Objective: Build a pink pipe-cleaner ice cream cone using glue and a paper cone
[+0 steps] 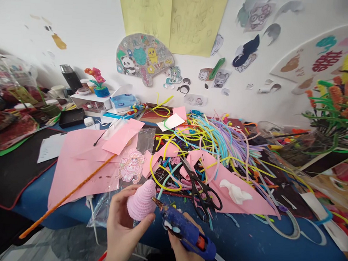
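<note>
My left hand point(122, 226) is closed around a small pink cone point(143, 200) wound from fuzzy pipe cleaner, held low over the table's front edge. My right hand point(187, 256) grips a blue glue gun point(185, 228). The gun's nozzle touches the cone's right side near its base. Black scissors point(201, 192) lie just beyond the gun on pink paper point(79, 159).
A heap of coloured pipe cleaners point(221, 141) covers the table's middle and right. An orange pipe cleaner point(68, 194) lies diagonally at the left. A cartoon girl sticker point(131, 167), white tissue point(235, 190), a black mat point(7, 174) and pipe-cleaner flowers point(339, 106) surround the work area.
</note>
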Available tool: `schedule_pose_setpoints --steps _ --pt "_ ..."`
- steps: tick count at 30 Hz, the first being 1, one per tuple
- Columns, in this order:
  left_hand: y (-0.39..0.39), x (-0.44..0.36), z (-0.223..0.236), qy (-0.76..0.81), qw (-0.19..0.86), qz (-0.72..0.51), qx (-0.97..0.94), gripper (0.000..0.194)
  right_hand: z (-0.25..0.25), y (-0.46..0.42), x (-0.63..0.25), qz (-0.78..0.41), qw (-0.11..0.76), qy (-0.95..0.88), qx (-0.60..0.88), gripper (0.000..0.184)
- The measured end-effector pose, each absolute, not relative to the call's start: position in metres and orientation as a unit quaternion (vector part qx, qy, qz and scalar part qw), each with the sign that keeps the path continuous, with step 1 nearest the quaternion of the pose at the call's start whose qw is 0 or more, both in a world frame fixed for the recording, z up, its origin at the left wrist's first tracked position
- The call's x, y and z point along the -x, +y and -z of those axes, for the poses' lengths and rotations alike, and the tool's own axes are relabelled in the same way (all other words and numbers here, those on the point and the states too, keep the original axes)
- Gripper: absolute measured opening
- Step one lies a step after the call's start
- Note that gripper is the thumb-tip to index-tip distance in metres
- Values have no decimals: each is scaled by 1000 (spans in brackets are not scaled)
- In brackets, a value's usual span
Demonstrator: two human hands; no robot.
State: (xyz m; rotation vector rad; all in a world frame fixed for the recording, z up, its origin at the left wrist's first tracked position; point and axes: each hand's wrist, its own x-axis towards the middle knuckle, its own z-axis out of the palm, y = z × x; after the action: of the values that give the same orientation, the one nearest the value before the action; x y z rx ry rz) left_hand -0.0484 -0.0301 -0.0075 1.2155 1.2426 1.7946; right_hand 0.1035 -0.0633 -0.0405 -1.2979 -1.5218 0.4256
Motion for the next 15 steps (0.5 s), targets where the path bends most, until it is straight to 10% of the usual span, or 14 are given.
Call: schedule_pose_setpoints --steps 10,15 --pt "-31 48 6 480 309 -682 -458 49 33 -59 -103 -144 505 -665 532 42" --pt "-34 53 15 492 307 -684 -442 47 43 -60 -108 -91 533 -639 547 16"
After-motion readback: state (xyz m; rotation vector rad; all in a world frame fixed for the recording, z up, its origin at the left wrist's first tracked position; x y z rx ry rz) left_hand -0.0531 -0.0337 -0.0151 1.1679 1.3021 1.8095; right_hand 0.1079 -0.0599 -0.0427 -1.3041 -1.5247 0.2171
